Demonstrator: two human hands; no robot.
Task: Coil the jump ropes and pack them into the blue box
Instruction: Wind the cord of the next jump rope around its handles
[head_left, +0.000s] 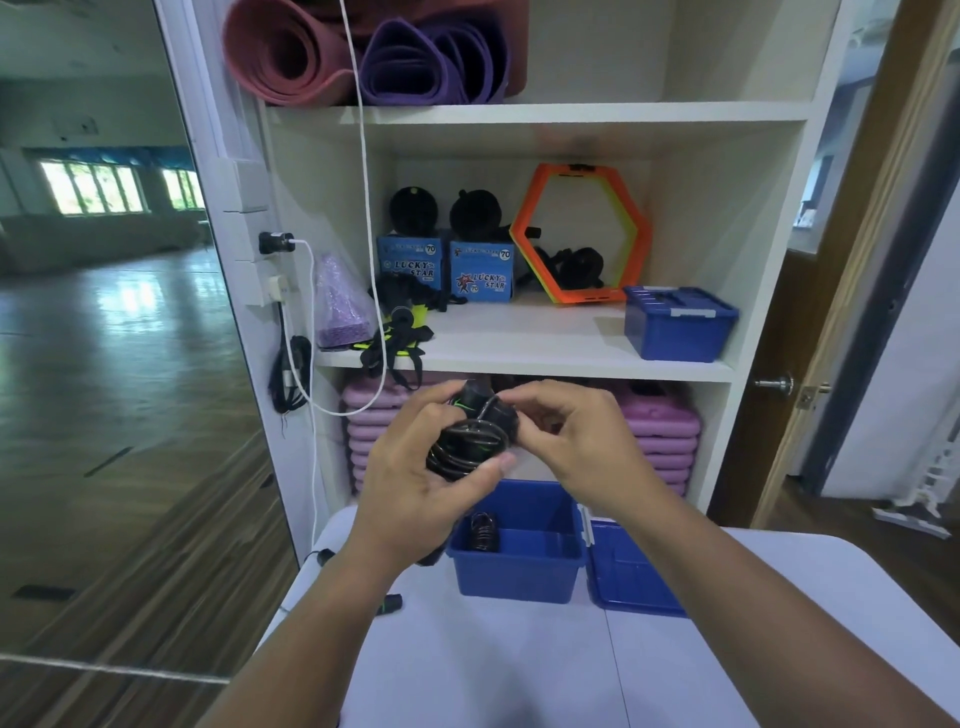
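Note:
A black jump rope (470, 441) with green marks is wound into a tight coil, held in the air above the open blue box (519, 569). My left hand (423, 478) grips the coil from below and the left. My right hand (571, 439) pinches the coil's upper right part, by the handles. Inside the box, at its left side, lies another coiled dark rope (483, 530). The box's blue lid (628, 571) rests flat to its right on the white table (519, 665). A black handle with a green band (388, 604) lies on the table left of the box.
A white shelf unit stands behind the table. Its middle shelf holds a closed blue box (678, 322), an orange hexagon ring (582, 234), two small blue cartons (480, 270) and black straps. Purple pads are stacked below. A white cable (363, 208) hangs at the left, beside a mirror.

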